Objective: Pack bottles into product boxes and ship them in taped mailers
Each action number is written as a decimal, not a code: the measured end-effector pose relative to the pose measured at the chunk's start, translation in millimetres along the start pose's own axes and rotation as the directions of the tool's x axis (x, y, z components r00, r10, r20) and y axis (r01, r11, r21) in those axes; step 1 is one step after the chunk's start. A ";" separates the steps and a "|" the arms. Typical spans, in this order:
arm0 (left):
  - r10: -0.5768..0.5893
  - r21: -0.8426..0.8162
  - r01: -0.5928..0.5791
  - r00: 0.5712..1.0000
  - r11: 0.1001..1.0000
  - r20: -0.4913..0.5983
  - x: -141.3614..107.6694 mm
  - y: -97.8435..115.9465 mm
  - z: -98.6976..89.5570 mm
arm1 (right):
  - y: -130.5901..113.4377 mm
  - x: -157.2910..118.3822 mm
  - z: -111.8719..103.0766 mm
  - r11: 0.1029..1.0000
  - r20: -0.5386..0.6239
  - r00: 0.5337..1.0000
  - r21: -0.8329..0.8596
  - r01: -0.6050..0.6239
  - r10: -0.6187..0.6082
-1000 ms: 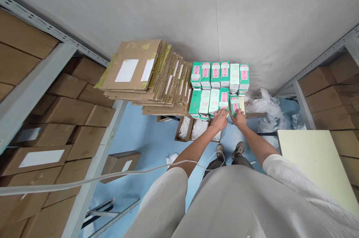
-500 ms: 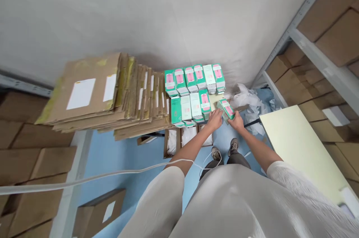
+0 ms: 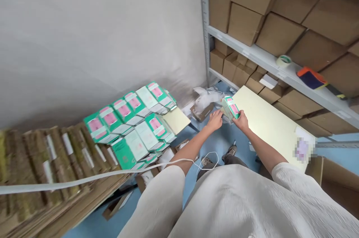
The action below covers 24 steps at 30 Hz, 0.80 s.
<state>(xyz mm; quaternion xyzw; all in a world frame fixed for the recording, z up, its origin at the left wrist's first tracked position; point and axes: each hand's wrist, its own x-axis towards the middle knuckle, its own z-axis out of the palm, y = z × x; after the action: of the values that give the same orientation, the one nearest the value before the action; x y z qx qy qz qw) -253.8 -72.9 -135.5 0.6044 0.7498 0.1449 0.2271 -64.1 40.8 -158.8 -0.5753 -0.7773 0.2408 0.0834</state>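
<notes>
A small green-and-white carton [image 3: 231, 107] with a pink panel is held in front of me, over the gap between two pale tabletops. My right hand [image 3: 241, 120] grips its near right end, thumb on the edge. On its left side, my left hand [image 3: 214, 120] has its fingers curled against the carton; their tips are partly hidden. Two rows of similar cartons [image 3: 122, 108] stand on the left table, some with the pink panel up and some mostly white.
Flattened cardboard [image 3: 36, 159] is stacked at left. A pale table [image 3: 269, 118] extends right, beneath shelves of brown boxes [image 3: 280, 36]. Tape [image 3: 284, 61] and an orange-and-dark tool [image 3: 312, 78] lie on the shelf. White plastic wrapping [image 3: 206, 99] is by the wall; a white cable [image 3: 112, 175] crosses leftward.
My view has turned right, so the carton rows have shifted left and the right table and shelves show more. The carton has swung with both hands away from the rows towards the right table.
</notes>
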 end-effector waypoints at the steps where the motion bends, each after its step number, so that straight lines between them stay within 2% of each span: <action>1: 0.025 0.003 -0.025 0.999 1.000 0.023 12.4 13.4 5.0 | 17.5 4.3 -8.4 0.999 -0.011 0.999 0.001 -0.033 0.033; 7: 0.127 0.016 -0.131 0.979 0.991 0.160 77.8 82.8 36.9 | 112.8 27.9 -41.8 0.982 -0.028 0.982 0.007 -0.189 0.189; 12: 0.144 0.013 -0.151 0.958 0.988 0.248 115.1 112.8 58.1 | 162.0 43.6 -46.7 0.964 -0.002 0.964 0.015 -0.265 0.265; 17: 0.136 0.006 -0.145 0.939 0.989 0.315 143.7 114.1 68.4 | 173.1 48.3 -34.8 0.959 0.030 0.959 -0.026 -0.282 0.283; 24: 0.148 -0.026 -0.150 0.905 0.988 0.398 196.3 90.9 74.7 | 151.8 61.4 -14.7 0.947 0.119 0.946 0.078 -0.312 0.301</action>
<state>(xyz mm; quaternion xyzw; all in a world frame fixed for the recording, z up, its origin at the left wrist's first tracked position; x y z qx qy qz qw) -171.6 134.4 -187.1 0.6772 0.6398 0.0337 0.3618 51.7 136.0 -226.4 -0.6710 -0.6691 0.3179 0.0315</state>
